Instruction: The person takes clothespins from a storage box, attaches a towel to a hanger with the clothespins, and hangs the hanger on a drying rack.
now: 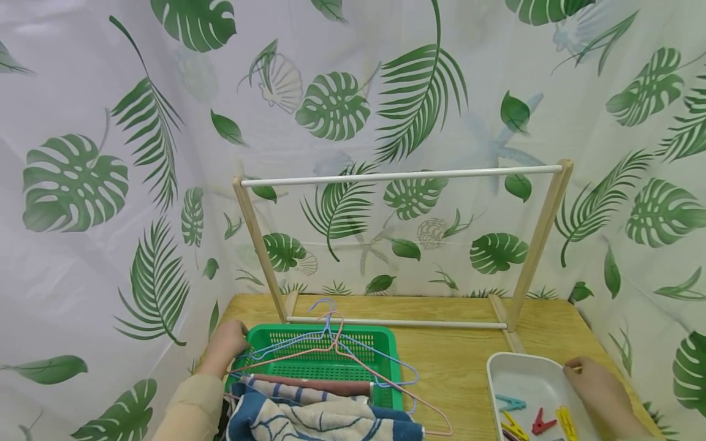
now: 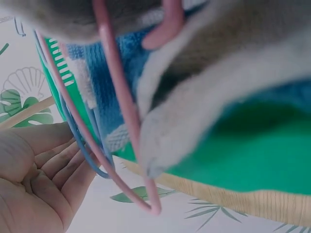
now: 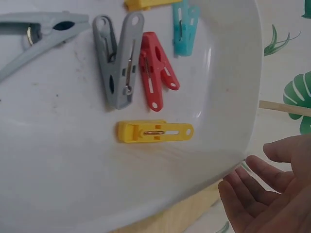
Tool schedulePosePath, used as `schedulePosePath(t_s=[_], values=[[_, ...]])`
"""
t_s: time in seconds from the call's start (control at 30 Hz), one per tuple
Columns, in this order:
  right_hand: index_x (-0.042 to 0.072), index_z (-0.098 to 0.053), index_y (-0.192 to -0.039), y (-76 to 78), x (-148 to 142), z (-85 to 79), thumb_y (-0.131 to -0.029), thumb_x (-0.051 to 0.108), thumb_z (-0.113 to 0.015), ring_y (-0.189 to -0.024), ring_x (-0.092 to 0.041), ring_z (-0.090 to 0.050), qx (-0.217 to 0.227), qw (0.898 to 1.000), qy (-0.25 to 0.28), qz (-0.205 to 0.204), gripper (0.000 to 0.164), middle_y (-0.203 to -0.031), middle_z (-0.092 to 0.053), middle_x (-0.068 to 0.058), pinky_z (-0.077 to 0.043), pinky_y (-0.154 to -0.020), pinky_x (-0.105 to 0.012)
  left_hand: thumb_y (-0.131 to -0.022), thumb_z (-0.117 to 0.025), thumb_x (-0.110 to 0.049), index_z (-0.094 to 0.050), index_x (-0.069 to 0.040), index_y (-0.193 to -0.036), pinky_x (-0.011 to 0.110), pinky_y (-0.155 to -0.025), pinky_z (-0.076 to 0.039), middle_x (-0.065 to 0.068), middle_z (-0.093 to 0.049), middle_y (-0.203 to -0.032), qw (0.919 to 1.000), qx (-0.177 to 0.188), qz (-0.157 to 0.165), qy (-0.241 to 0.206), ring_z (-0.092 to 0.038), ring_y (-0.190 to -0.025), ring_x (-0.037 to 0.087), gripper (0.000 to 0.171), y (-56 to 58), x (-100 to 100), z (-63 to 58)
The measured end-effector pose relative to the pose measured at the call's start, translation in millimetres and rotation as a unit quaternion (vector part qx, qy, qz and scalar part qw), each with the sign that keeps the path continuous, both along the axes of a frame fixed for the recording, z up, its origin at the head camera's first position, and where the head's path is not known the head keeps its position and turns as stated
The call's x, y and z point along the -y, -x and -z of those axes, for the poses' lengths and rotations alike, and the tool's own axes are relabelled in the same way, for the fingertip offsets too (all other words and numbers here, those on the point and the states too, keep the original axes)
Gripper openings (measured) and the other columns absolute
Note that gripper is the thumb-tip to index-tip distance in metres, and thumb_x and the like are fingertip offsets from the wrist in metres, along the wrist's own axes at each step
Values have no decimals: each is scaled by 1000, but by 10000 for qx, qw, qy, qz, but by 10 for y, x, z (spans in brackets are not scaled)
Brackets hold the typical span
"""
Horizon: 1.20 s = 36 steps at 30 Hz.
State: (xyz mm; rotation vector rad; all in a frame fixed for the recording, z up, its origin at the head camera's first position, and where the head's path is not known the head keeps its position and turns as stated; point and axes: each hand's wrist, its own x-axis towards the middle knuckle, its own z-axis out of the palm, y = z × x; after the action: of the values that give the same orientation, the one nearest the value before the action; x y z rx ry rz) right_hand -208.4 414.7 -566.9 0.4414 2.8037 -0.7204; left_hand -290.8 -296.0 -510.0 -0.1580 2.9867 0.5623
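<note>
My left hand (image 1: 227, 344) is at the left rim of a green basket (image 1: 394, 352). In the left wrist view its fingers extend loosely beside the basket, near the ends of a blue hanger (image 2: 73, 124) and a pink hanger (image 2: 121, 87). Blue-and-white patterned cloth (image 1: 325, 422) lies over the basket's near side, below the hangers. My right hand (image 1: 598, 386) is at the right rim of a white tray (image 1: 518, 367), its fingers loosely bent and nothing pinched in them. Inside the tray lie clothespins: teal (image 1: 510, 403), red (image 1: 543, 424), yellow (image 3: 155, 132) and grey (image 3: 119, 63).
Behind the basket and tray stands a wooden rack with a white top rail (image 1: 402, 176) and a lower rail (image 1: 397, 322). The wooden table (image 1: 441, 361) is enclosed by a leaf-patterned curtain (image 1: 353, 61) at the back and sides.
</note>
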Motion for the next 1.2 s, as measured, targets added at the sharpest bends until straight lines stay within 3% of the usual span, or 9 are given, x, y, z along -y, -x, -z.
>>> schedulePosePath(t_s=[0.3,0.6,1.07,1.2], values=[[-20,-59,-126,17,87,-150,-105,17,-56,-101,-46,-67,-15,9999,-89,-70,42,-116,-66,-38,-59,-80,-54,-79,-84,-3,-75,9,-104,55,-95,-59,23,-76,-107,9998,24,192,106,-72,-100,39,30,32,25,-19],[-15,-66,-120,-9,259,-188,-103,14,-58,-94,-37,-69,-420,9984,-121,-372,34,-108,-71,-30,-59,-76,-51,-78,-85,-4,-75,8,-101,55,-96,-59,22,-77,-103,9996,-52,188,183,-72,-99,38,28,48,32,24],[-7,-70,-108,-57,485,-1,-101,11,-66,-87,-22,-66,57,9949,162,-994,19,-96,-73,-12,-59,-77,-47,-76,-87,-5,-74,6,-92,54,-89,-60,17,-76,-92,9994,-251,194,166,-71,-88,34,23,-10,19,10],[-4,-71,-106,-64,498,79,-99,10,-68,-85,-21,-62,92,9947,265,-988,16,-94,-71,-8,-56,-76,-43,-76,-87,-5,-74,5,-91,54,-88,-60,15,-76,-91,9992,-292,199,178,-71,-87,32,22,2,16,20]])
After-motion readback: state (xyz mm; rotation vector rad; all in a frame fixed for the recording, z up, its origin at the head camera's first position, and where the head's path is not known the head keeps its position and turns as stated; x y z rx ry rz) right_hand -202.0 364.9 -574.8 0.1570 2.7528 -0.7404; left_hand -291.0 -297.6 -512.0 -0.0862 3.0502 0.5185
